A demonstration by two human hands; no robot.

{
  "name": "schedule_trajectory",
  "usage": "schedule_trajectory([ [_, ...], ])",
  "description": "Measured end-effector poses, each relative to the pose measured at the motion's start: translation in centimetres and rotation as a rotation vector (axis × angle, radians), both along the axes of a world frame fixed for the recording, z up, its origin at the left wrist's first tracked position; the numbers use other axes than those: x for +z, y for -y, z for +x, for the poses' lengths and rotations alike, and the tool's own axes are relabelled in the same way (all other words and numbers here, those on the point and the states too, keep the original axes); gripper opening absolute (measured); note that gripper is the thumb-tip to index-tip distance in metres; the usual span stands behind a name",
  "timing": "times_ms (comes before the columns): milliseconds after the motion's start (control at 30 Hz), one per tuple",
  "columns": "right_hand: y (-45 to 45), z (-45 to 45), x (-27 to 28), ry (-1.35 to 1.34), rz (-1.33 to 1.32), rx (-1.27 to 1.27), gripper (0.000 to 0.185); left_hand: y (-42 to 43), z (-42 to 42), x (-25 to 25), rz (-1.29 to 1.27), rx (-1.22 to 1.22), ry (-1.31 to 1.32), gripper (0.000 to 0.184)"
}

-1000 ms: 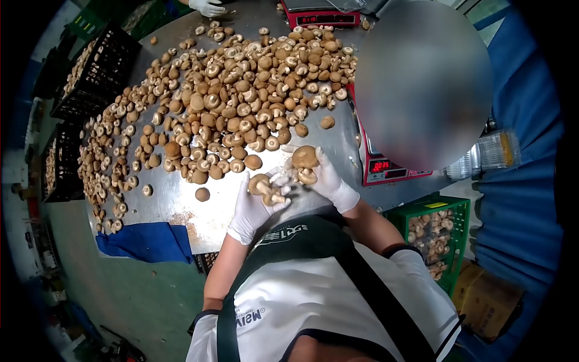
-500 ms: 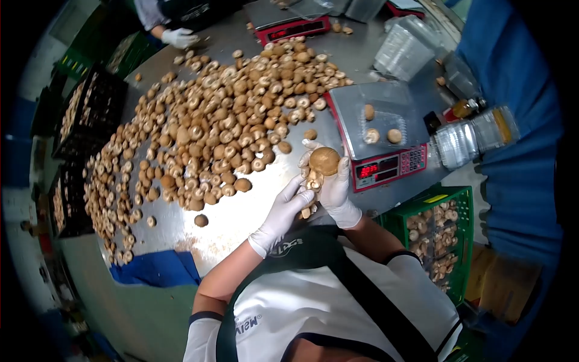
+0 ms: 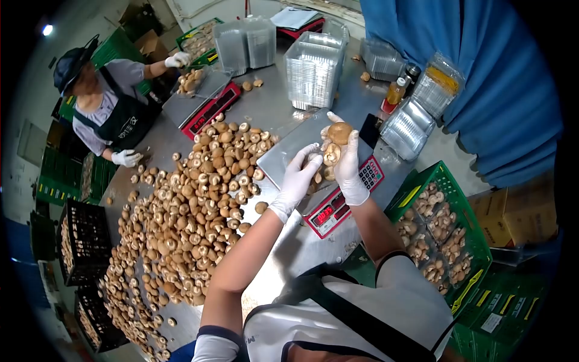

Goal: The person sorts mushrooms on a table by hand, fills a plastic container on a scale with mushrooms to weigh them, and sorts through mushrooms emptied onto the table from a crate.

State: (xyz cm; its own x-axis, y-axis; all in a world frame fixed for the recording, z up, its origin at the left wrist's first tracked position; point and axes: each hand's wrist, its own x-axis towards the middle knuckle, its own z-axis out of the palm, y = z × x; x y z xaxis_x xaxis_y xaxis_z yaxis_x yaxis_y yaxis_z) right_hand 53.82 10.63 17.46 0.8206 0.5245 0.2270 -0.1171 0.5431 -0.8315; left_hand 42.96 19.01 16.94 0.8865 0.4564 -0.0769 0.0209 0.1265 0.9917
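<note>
Far left of the near scale (image 3: 329,214) stand two black crates (image 3: 84,241); nearer to it, beyond the table's far edge, is a co-worker (image 3: 117,114) with both hands gloved; then comes the broad heap of mushrooms (image 3: 193,223), spread along the near scale's left side, with the far scale (image 3: 211,114) past its upper end. The person's left hand (image 3: 295,181), gloved, is above the near scale, its fingers bent in towards the mushrooms at the other palm — whether they grip one, I cannot tell; beyond the near scale rises a stack of clear trays (image 3: 313,66). The right hand (image 3: 350,172), also above the near scale, has its fingers closed around a large brown-capped mushroom (image 3: 340,133), a smaller mushroom (image 3: 332,154) just below the cap; right of the near scale sits a green crate (image 3: 482,241) of packed mushrooms.
</note>
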Motion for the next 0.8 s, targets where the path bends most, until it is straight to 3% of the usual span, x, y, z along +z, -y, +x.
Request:
schedule_trajectory([
  [133, 0.3, 1.6, -2.8, 0.070, -0.086, -0.010, 0.075, 0.5, 1.5, -1.3, 0.118, -0.035, 0.020, 0.048],
  [233, 0.1, 0.9, -3.9, 0.110, -0.130, 0.057, 0.069, 0.8, 1.4, -1.9, 0.002, -0.002, -0.019, 0.044],
  [333, 0.1, 1.4, -3.5, 0.268, -0.136, 0.054, 0.058, -0.1, 0.6, -1.9, 0.093, 0.181, 0.017, 0.032],
  [433, 1.4, 1.9, -1.4, 0.387, -0.244, 0.029, 0.047, -1.6, -2.8, 0.1, 0.009, 0.289, 0.085, 0.027],
  [467, 1.6, 2.1, -1.5, 0.391, -0.300, 0.037, 0.051, -2.2, -4.5, 0.4, 0.073, 0.332, 0.098, 0.027],
  [567, 2.8, 2.0, -0.9, 0.852, -0.623, -0.007, 0.056, -3.3, -11.8, -0.4, 0.125, 0.527, -0.010, 0.027],
  [633, 3.1, 1.9, -1.4, 0.936, -0.710, 0.015, 0.058, -3.3, -18.1, -2.1, -0.030, 0.696, -0.023, 0.027],
  [700, 3.3, 1.3, -1.0, 1.044, -0.707, 0.026, 0.057, -2.9, -25.4, -5.4, -0.164, 0.858, 0.129, 0.027],
  [767, 3.4, 0.0, -0.5, 1.038, -0.742, -0.090, 0.048, -1.2, -33.4, -8.1, -0.255, 1.148, 0.095, 0.026],
  [800, 2.6, -1.3, -1.5, 0.818, -0.598, -0.086, 0.041, 3.2, -41.6, -9.3, -0.194, 1.402, 0.048, 0.025],
])
